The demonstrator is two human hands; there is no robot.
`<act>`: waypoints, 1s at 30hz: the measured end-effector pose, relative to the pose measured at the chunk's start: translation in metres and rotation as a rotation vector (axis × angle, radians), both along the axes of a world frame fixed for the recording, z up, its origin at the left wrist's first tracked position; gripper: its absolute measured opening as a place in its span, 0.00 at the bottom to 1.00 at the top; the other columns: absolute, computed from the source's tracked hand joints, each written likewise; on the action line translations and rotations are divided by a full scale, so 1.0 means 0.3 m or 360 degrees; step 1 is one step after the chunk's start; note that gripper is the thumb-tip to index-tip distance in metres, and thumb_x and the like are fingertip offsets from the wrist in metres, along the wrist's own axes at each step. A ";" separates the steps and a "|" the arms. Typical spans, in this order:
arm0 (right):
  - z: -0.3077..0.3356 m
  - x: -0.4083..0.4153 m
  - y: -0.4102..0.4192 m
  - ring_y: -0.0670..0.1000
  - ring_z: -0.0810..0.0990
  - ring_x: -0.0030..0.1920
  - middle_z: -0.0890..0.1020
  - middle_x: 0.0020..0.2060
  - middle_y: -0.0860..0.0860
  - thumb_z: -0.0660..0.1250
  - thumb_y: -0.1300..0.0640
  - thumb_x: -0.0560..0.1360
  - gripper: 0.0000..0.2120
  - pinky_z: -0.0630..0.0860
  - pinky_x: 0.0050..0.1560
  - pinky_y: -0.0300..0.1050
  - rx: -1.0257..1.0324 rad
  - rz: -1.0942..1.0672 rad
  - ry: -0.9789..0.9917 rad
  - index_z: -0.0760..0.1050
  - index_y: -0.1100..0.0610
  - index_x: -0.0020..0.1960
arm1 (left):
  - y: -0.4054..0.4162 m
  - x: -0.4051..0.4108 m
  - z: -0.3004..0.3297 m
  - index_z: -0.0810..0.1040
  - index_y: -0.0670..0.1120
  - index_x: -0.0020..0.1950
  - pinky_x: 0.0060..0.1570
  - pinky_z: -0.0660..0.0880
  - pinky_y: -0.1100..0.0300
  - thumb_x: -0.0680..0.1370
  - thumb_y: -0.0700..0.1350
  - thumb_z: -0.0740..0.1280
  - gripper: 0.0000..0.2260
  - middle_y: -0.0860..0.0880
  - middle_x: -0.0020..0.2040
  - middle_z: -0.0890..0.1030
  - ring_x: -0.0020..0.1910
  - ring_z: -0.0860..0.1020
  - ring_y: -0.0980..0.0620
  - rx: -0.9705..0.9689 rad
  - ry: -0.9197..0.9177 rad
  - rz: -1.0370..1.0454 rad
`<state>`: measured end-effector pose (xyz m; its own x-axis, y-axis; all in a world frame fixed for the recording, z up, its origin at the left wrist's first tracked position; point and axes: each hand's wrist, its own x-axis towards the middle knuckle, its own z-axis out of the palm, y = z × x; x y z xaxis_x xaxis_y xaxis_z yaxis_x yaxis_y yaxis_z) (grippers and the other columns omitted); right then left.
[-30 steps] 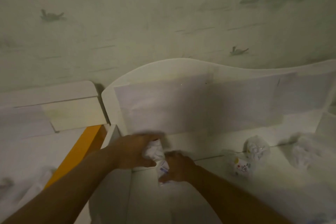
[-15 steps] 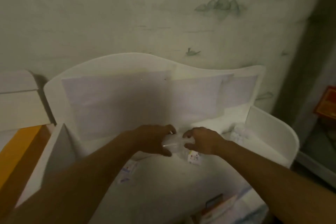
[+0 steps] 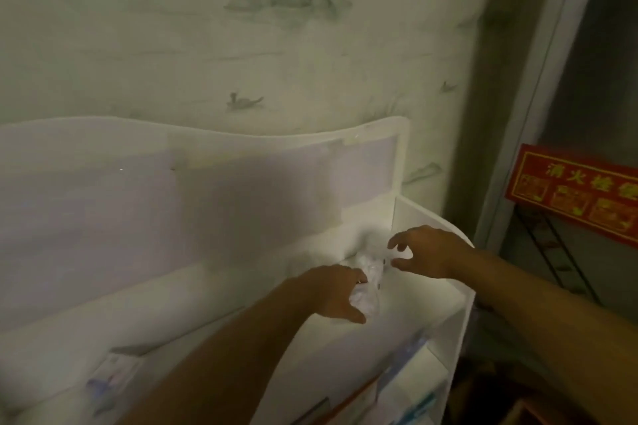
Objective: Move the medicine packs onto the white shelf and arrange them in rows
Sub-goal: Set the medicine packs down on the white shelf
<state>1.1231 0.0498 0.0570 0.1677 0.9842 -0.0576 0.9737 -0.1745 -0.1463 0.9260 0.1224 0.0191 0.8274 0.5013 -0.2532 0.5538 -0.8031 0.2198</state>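
Observation:
A white shelf (image 3: 431,228) with a wavy back panel stands against the wall. At its right end, my left hand (image 3: 333,293) rests on a crinkled clear medicine pack (image 3: 367,300) lying on the top tier, fingers curled against it. My right hand (image 3: 426,252) hovers just right of the pack and above it, fingers spread, holding nothing. Another clear pack (image 3: 371,264) lies between the two hands. A flat pack with blue print (image 3: 110,378) lies on the shelf at lower left.
Lower tiers at the bottom right hold several printed boxes (image 3: 407,386). A red sign with yellow characters (image 3: 573,193) hangs on a dark metal door at the right. Patterned wallpaper (image 3: 241,45) rises behind the shelf.
The view and both hands have shifted to the shelf's right end. My right hand has let go of the pack and opened; my left hand still rests on a pack.

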 end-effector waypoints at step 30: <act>-0.202 0.318 0.086 0.49 0.74 0.64 0.75 0.66 0.46 0.65 0.46 0.78 0.20 0.67 0.70 0.44 0.0019 0.0127 0.0186 0.71 0.46 0.69 | 0.093 0.428 -0.241 0.70 0.47 0.69 0.59 0.74 0.46 0.65 0.70 0.69 0.40 0.44 0.65 0.75 0.63 0.76 0.42 0.0867 -0.0071 0.0085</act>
